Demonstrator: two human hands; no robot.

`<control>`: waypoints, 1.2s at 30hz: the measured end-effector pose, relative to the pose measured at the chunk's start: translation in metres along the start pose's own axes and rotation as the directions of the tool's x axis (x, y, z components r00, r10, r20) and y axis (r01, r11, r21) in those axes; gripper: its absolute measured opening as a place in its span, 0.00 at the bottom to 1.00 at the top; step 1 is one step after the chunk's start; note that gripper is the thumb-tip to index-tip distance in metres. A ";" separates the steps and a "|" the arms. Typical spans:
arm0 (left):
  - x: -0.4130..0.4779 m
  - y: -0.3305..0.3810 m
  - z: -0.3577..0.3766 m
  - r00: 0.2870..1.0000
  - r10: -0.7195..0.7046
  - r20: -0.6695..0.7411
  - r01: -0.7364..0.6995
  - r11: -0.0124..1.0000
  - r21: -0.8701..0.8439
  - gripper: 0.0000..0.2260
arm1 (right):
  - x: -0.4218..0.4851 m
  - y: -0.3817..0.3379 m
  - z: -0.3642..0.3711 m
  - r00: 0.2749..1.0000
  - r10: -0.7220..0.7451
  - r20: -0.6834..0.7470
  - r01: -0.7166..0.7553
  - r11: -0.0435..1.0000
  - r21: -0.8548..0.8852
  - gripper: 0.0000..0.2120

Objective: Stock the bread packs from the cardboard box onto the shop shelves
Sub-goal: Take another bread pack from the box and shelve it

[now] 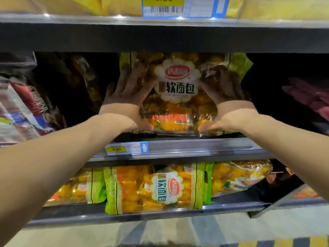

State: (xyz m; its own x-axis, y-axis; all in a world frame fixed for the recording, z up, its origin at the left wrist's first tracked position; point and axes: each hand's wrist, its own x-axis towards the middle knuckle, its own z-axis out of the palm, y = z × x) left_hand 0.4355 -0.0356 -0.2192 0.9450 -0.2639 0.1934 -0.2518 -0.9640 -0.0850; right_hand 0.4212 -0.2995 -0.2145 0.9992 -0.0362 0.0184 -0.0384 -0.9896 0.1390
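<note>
- A bread pack [176, 90] stands upright at the front of the middle shelf [195, 148]. Its lower edge rests on the shelf and its top reaches close to the shelf above.
- The pack is clear, crinkled plastic showing golden-yellow rolls inside, with lime-green strips down both side edges.
- A white scalloped label sits in the centre of its face, with a red oval logo above large dark Chinese characters. Lower down are an orange band and a barcode.
- The left hand [127, 91] lies flat on the left half of the pack's face, fingers spread upward and thumb stretched along the bottom edge. It presses rather than clenches.
- The right hand [225, 90] mirrors it on the right half, fingers up and thumb low, also pressing; its fingertips are in shadow.
- A yellow price tag [115, 149] sits on the shelf rail below the left wrist.
- More matching packs [160, 189] lie on their sides on the lower shelf [142, 215].
- Darker packets [23, 107] fill the middle shelf to the left.
</note>
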 end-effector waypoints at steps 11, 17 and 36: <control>0.026 0.006 0.029 0.959 -0.003 -0.285 0.022 0.998 0.066 0.57 | 0.030 -0.003 0.027 0.912 -0.025 -0.409 0.043 0.998 0.036 0.60; 0.003 0.020 0.002 0.989 -0.087 -0.119 0.094 0.994 0.056 0.55 | 0.002 -0.009 0.004 0.983 0.042 -0.177 -0.045 0.999 -0.013 0.41; -0.266 0.071 -0.165 0.987 -0.063 -0.145 0.056 0.997 -0.052 0.46 | -0.298 -0.013 -0.110 0.947 0.046 -0.318 0.028 0.974 0.226 0.49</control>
State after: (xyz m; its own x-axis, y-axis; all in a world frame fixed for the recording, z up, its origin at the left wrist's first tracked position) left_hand 0.1314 -0.0395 -0.1150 0.9186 -0.2043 0.3383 -0.2090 -0.9776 -0.0228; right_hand 0.1228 -0.2602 -0.1126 0.9401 -0.0355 0.3389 -0.0061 -0.9961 -0.0875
